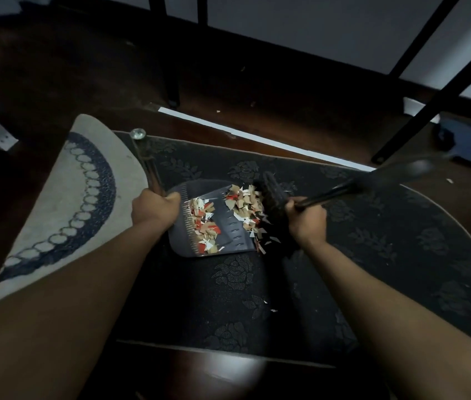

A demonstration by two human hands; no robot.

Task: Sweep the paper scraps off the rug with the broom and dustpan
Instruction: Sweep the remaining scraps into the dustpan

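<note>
The left hand (pixel 155 207) curls tight round the thin metal handle (pixel 145 157) of the dustpan (pixel 230 230), which rises up and away from the knuckles to a shiny round knob. The pan itself, dark smooth plastic with a comb of fine teeth along the edge nearest that hand, lies flat on the rug (pixel 372 246) between the two hands. The right hand (pixel 306 219) is closed round the slim black handle of the broom (pixel 273 197), whose shaft runs off up and to the right in a blur; its dark bristle head sits just left of that hand, against the pan's open lip. Scraps (pixel 246 204) of paper, small and angular in tan, white, red and black, are heaped in two piles inside the pan, with a few spilling over the lip beside the bristles, and what look like a couple of white flecks lie on the rug nearer the person. The rug is black, rounded, and embossed with rose patterns. Left of the left forearm lies a beige mat (pixel 55 203) with a navy beaded ring.
</note>
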